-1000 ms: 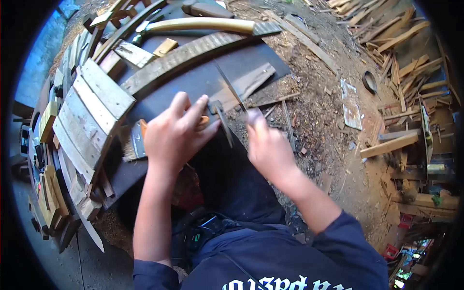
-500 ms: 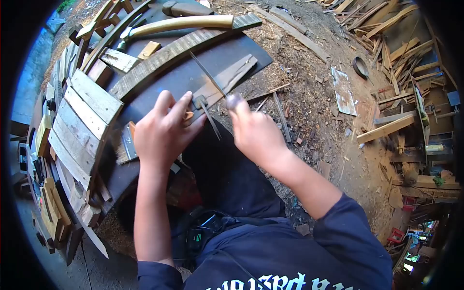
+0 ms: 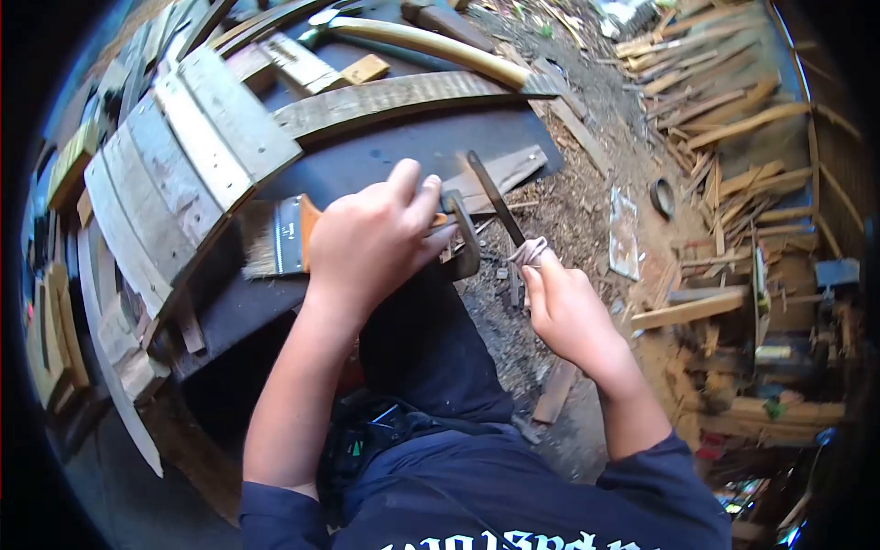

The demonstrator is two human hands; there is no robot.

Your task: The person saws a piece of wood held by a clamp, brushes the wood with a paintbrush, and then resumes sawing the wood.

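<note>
My left hand (image 3: 371, 238) is closed at the bench edge around a dark curved metal piece (image 3: 468, 240), which sticks out past my fingers. A wide brush (image 3: 291, 236) with an orange handle lies against the same hand, its bristles pointing left; part of its handle is hidden under my palm. My right hand (image 3: 573, 307) grips a long, narrow dark file-like tool (image 3: 500, 202) by its cloth-wrapped end. The tool slants up and left, apart from the curved metal. Behind its tip a short weathered board (image 3: 513, 171) rests on the bench.
On the dark bench (image 3: 380, 151) stand a curved beam (image 3: 394, 99) and a slatted wooden piece (image 3: 197, 151). A long wooden-handled tool (image 3: 431, 46) lies behind. Scrap wood (image 3: 724, 165) is heaped at the right, with a loose plank (image 3: 689, 309) below it.
The view has shifted and turned. My right hand has drawn the file-like tool back from the curved beam. The curved metal in my left hand now shows a broader side.
</note>
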